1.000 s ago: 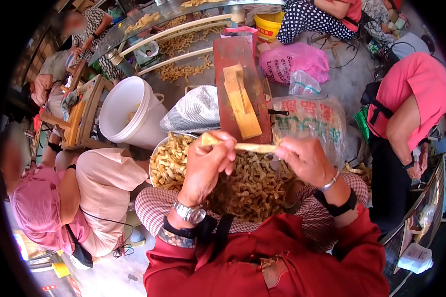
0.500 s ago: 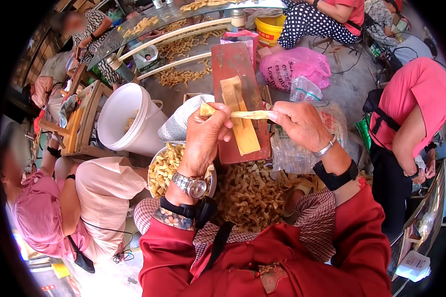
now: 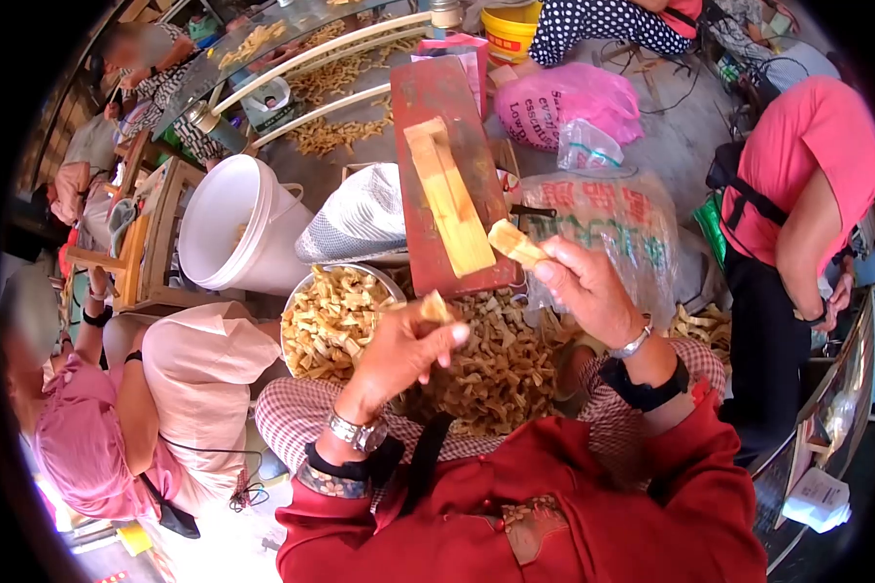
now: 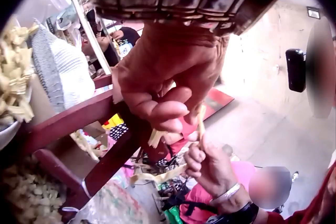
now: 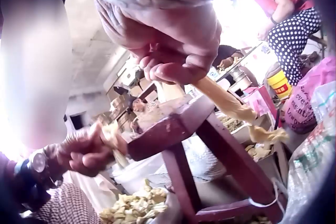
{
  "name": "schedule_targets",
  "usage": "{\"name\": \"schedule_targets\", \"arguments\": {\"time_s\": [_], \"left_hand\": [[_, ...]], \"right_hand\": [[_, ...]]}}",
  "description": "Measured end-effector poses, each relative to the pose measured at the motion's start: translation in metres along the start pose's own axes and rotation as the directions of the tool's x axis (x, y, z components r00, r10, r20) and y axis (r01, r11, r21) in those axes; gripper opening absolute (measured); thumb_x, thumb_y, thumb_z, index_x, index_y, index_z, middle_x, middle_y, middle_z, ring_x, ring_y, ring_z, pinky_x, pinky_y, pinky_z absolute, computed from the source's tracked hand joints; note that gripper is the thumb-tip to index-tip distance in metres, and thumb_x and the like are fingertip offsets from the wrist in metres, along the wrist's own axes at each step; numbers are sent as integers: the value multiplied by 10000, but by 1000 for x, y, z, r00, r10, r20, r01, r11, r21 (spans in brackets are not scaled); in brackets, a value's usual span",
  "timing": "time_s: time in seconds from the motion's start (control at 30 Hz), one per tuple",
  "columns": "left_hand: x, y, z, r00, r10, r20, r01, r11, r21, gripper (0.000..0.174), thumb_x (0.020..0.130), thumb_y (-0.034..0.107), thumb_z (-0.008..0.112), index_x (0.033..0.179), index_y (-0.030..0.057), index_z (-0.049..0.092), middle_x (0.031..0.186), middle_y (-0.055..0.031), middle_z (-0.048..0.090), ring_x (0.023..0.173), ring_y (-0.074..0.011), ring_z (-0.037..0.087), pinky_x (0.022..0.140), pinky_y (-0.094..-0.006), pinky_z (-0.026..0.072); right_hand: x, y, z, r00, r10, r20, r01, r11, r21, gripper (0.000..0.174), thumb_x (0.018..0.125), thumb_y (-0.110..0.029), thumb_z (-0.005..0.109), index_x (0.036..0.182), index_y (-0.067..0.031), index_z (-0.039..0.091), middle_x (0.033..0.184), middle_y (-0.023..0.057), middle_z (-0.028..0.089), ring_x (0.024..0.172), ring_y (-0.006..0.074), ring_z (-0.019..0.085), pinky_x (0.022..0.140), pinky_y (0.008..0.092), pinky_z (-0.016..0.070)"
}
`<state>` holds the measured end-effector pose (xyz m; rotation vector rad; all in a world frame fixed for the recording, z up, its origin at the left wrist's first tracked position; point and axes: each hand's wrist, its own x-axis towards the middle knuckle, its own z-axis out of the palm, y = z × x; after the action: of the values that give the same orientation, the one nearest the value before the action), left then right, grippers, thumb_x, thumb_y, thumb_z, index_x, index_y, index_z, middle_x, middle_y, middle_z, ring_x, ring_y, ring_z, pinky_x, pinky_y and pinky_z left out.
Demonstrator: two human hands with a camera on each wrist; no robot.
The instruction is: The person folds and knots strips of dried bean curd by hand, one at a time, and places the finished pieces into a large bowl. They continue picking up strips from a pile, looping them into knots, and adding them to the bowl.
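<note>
My left hand (image 3: 408,345) pinches a short yellow piece (image 3: 436,308) between thumb and fingers, low over the heap of yellow-brown folded pieces (image 3: 501,374). Higher and to the right, my right hand (image 3: 593,291) grips a pale yellow strip (image 3: 517,243) that points toward the bench. A long strip (image 5: 226,100) hangs from that hand in the right wrist view, its far end twisted. Between the knees and ahead stands a red wooden bench (image 3: 433,92), bearing a light wooden block (image 3: 457,228) with a lengthwise ridge.
A bowl (image 3: 397,282) of lighter pieces sits left of the heap. Beyond it are a white bucket (image 3: 282,228) and a mesh-covered sack (image 3: 360,214). A clear plastic sack (image 3: 612,223) lies right of the bench, a dark handle (image 3: 535,211) beside it. Other people sit around.
Earlier both hands held one strip stretched between them. Now they are apart: the left has dropped lower with a short piece, while the right holds a strip near the bench's front end.
</note>
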<state>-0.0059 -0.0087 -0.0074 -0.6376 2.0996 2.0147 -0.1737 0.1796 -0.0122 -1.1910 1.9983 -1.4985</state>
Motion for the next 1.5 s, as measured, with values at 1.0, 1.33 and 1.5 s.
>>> {"name": "schedule_targets", "arguments": {"time_s": [1.0, 1.33, 1.5], "left_hand": [[-59, -67, 40, 995, -38, -89, -42, 658, -751, 235, 978, 223, 437, 957, 7, 526, 630, 12, 413, 581, -107, 393, 573, -232, 367], [-67, -68, 43, 998, 13, 56, 25, 776, -630, 157, 922, 123, 470, 810, 39, 542, 580, 41, 415, 471, -44, 337, 445, -193, 271], [-71, -66, 42, 970, 238, 57, -177, 843, -507, 82, 927, 89, 545, 955, 17, 571, 786, 33, 520, 690, -57, 487, 614, -208, 406]], "right_hand": [[-103, -27, 118, 905, 401, 145, -372, 577, 727, 285, 988, -282, 445, 853, -38, 502, 714, 8, 504, 688, 99, 572, 507, 213, 470], [-82, -29, 123, 928, -309, -210, 288, 950, -122, 130, 830, -49, 579, 945, 5, 604, 967, 143, 622, 895, 316, 608, 776, 375, 490], [-83, -33, 131, 971, 145, -189, -119, 983, 141, 195, 921, -139, 509, 798, 9, 539, 636, 114, 464, 566, 184, 469, 541, 320, 383]]}}
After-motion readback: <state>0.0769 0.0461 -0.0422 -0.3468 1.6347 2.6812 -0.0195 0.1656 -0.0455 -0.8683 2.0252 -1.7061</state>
